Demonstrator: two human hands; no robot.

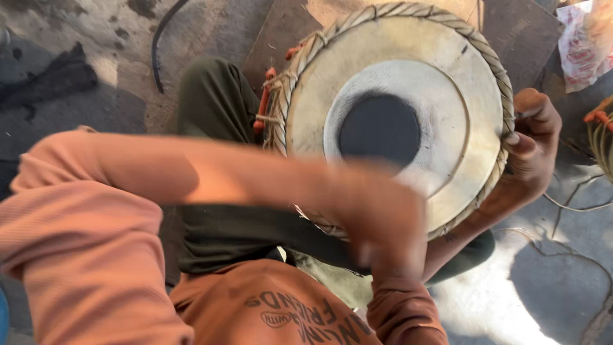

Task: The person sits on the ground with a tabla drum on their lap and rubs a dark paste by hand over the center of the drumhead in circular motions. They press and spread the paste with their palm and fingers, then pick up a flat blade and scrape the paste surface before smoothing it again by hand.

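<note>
A round drum (447, 57) with a cream skin, a black centre patch and a braided rope rim rests tilted on my lap, over my dark green trouser leg (217, 102). Orange lacing (263, 102) runs down its left side. My right hand (535, 137) grips the right rim, thumb on the braid. My left arm, in an orange sleeve, crosses the frame. My left hand (383, 223) is motion-blurred at the drum's near rim, and I cannot tell whether it holds anything.
A wooden board (281, 32) lies under the drum on a concrete floor. A black cable (159, 45) and a dark cloth (57, 76) lie at upper left. A printed bag (581, 45), a second rope-laced piece (600, 131) and loose cords (575, 204) are on the right.
</note>
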